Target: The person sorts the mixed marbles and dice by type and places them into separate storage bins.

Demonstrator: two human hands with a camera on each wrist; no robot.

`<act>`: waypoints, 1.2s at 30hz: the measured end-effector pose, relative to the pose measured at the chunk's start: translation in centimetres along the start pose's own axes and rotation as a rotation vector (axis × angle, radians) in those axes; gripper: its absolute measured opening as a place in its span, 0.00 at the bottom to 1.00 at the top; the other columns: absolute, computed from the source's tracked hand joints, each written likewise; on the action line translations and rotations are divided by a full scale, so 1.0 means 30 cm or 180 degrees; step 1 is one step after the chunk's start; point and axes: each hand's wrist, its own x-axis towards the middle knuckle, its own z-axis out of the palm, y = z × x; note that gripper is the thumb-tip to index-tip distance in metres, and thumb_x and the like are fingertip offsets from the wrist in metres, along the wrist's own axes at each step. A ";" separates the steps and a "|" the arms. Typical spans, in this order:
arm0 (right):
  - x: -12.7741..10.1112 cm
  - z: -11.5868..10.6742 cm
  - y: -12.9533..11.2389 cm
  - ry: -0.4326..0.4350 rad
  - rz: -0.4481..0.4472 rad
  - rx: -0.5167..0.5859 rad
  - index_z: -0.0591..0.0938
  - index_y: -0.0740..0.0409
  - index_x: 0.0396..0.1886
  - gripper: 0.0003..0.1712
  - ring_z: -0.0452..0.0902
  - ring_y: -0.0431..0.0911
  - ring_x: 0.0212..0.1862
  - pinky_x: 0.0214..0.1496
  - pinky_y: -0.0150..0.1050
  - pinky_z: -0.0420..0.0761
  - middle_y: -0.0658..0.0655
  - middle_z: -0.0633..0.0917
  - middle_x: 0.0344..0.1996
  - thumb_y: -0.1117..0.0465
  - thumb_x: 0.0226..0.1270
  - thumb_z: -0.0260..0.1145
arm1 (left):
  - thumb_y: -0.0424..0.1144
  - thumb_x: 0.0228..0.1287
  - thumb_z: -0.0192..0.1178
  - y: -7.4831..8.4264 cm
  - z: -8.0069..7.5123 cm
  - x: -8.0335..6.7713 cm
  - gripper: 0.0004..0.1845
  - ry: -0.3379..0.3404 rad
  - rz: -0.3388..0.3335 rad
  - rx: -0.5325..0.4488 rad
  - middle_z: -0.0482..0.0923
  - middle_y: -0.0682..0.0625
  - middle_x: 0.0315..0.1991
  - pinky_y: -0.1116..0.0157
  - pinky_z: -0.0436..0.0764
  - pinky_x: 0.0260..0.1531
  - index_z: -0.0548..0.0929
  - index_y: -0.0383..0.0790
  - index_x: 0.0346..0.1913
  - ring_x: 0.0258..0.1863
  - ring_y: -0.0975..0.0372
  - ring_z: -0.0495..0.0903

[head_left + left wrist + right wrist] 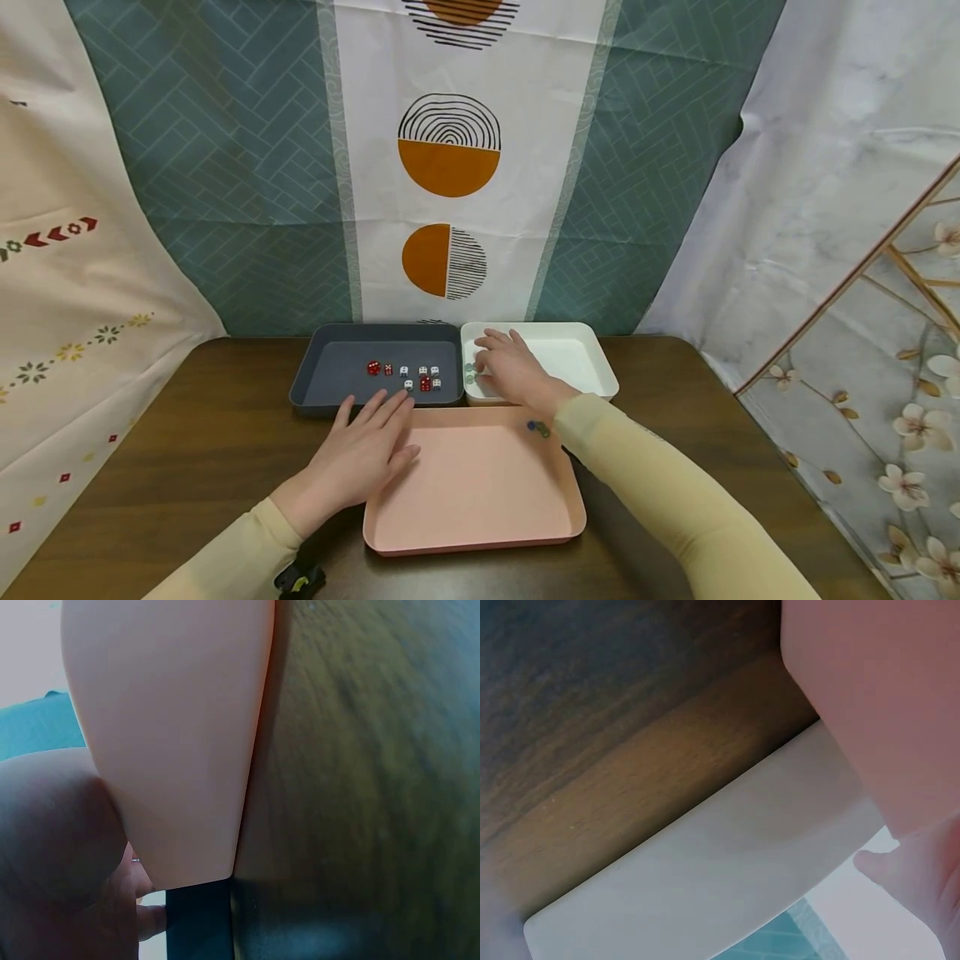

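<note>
My left hand (358, 457) rests at the left rim of the pink tray (472, 500), its fingers straight and reaching over the front edge of the dark grey tray (330, 367). In that tray lie red dice (373, 367) and several white dice (408, 385). Over the white tray (577, 362) my right hand (517, 372) hangs with loosely bent fingers, close beside small pale green pieces (470, 373). A small blue piece (531, 425) and green pieces (543, 430) lie in the pink tray's far right corner, near my right wrist.
The dark grey and white trays stand side by side behind the pink tray on a brown wooden table (202, 450). Patterned cloth (450, 167) hangs behind the table. A small black object (300, 578) shows below my left sleeve.
</note>
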 end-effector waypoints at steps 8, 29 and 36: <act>-0.012 -0.015 0.003 0.0004 0.0013 -0.0045 0.91 0.51 0.51 0.08 0.59 0.58 0.86 0.86 0.64 0.53 0.59 0.77 0.77 0.59 0.76 0.77 | 0.56 0.81 0.65 -0.001 0.001 0.000 0.39 0.0003 0.0022 0.0009 0.67 0.39 0.83 0.25 0.54 0.77 0.72 0.37 0.83 0.83 0.39 0.64; -0.186 -0.084 0.018 0.0385 -0.0129 -0.0118 0.91 0.55 0.57 0.14 0.62 0.59 0.84 0.86 0.64 0.55 0.61 0.78 0.77 0.56 0.77 0.78 | 0.56 0.80 0.65 0.001 -0.010 0.004 0.39 -0.0079 -0.0023 -0.0047 0.67 0.39 0.83 0.25 0.51 0.77 0.71 0.37 0.83 0.83 0.39 0.62; -0.248 -0.096 0.008 0.0536 -0.0187 0.0087 0.91 0.57 0.56 0.14 0.63 0.59 0.84 0.86 0.63 0.55 0.62 0.79 0.75 0.58 0.76 0.78 | 0.56 0.81 0.65 0.001 -0.012 0.002 0.39 -0.0074 -0.0011 -0.0063 0.67 0.39 0.83 0.25 0.51 0.77 0.71 0.36 0.83 0.83 0.39 0.62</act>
